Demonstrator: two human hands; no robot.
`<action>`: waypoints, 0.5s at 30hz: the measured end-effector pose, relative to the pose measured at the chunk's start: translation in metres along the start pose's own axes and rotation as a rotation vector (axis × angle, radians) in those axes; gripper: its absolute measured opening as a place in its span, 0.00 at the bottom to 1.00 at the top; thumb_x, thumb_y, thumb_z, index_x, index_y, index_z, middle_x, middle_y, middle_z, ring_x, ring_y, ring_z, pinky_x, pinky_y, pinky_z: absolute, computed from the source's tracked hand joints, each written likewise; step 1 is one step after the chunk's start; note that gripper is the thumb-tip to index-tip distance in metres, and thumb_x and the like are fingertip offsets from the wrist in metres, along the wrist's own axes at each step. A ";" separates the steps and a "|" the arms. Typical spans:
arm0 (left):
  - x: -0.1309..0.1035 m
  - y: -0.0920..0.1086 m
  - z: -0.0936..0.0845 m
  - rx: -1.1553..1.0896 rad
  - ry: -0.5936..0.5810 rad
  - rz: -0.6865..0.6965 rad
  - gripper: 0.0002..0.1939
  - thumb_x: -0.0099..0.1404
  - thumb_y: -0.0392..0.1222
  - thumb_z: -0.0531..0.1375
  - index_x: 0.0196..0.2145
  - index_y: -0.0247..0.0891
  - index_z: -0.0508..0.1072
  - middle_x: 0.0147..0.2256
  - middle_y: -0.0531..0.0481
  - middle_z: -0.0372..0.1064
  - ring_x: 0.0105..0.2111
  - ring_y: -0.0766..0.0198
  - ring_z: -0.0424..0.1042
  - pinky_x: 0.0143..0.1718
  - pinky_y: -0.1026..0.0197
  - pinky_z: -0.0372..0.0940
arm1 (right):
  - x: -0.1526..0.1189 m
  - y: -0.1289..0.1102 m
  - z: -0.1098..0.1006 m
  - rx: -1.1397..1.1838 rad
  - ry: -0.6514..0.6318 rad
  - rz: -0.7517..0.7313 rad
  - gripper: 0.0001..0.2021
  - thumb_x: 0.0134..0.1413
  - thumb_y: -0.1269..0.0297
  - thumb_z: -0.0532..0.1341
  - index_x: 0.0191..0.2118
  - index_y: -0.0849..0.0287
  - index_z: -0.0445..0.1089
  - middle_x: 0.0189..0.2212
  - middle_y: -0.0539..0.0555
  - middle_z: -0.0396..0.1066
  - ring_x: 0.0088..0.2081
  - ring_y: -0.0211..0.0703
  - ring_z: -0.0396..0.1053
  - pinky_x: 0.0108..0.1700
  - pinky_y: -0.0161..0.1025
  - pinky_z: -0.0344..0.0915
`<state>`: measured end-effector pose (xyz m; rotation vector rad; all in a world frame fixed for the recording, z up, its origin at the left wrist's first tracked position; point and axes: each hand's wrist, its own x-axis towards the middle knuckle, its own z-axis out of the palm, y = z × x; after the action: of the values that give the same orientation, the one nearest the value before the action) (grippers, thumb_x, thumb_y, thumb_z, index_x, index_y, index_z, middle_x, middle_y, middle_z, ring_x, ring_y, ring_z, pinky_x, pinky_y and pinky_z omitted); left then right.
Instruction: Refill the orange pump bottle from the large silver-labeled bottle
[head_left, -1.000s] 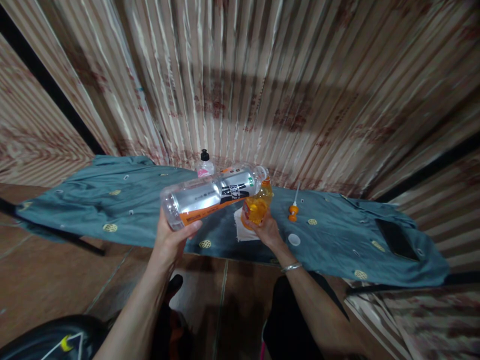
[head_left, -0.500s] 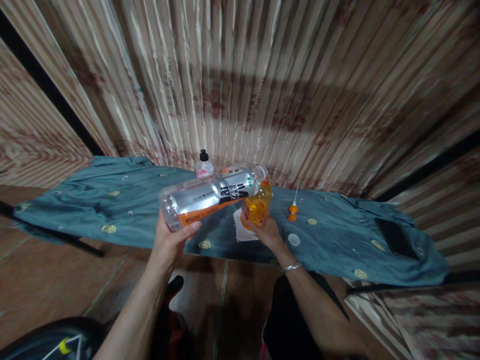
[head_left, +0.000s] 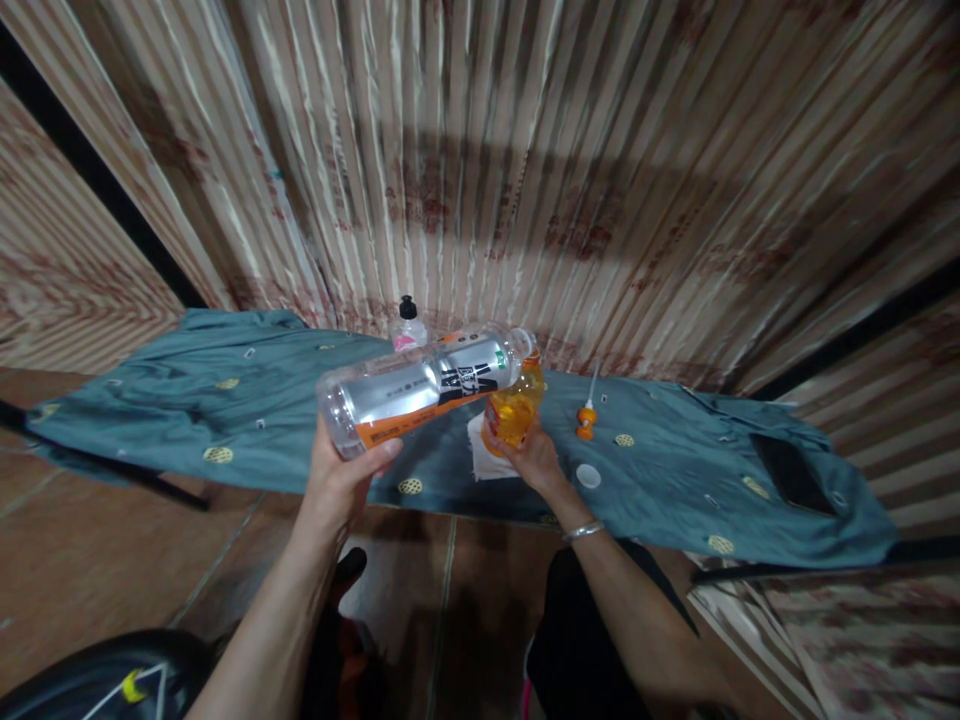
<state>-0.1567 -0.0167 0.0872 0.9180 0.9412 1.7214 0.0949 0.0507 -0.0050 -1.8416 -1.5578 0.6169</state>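
My left hand (head_left: 349, 475) is wrapped round the base end of a large clear plastic bottle (head_left: 424, 385) with a silver and orange label. The bottle is tilted nearly level, its neck to the right. That neck meets the top of a smaller bottle of orange-yellow liquid (head_left: 514, 412), which my right hand (head_left: 534, 458) grips, leaning slightly. Whether liquid flows between the two I cannot tell. Under the smaller bottle shows a white cloth (head_left: 487, 462). An orange pump top with a thin tube (head_left: 586, 421) lies to the right, near a white round cap (head_left: 588, 476).
A table with a teal cloth (head_left: 285, 400) spans the view. Behind the large bottle stands a clear bottle with a black cap (head_left: 407, 325). A dark phone (head_left: 791, 473) lies at the right end. A striped curtain (head_left: 465, 180) hangs behind, and a wheel (head_left: 112, 680) is at lower left.
Both hands keep hold of their bottles in almost the same pose. The liquid level in the smaller bottle looks about the same; the view has shifted very slightly.
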 end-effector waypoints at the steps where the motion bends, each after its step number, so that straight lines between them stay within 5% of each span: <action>1: 0.000 0.001 0.001 0.005 0.008 -0.001 0.39 0.40 0.38 0.79 0.50 0.41 0.70 0.26 0.58 0.70 0.19 0.72 0.58 0.18 0.67 0.49 | 0.000 0.000 0.000 0.002 0.001 0.000 0.29 0.54 0.58 0.74 0.59 0.58 0.68 0.47 0.59 0.84 0.50 0.60 0.84 0.53 0.50 0.78; 15: 0.000 0.003 0.003 0.027 0.017 -0.007 0.37 0.40 0.39 0.79 0.47 0.41 0.70 0.26 0.58 0.70 0.19 0.72 0.57 0.18 0.66 0.49 | 0.000 0.004 0.003 0.068 0.030 -0.040 0.26 0.52 0.58 0.74 0.55 0.55 0.69 0.45 0.56 0.83 0.49 0.60 0.84 0.53 0.53 0.79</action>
<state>-0.1550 -0.0173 0.0905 0.9180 0.9795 1.7163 0.0956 0.0511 -0.0104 -1.7579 -1.5311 0.6135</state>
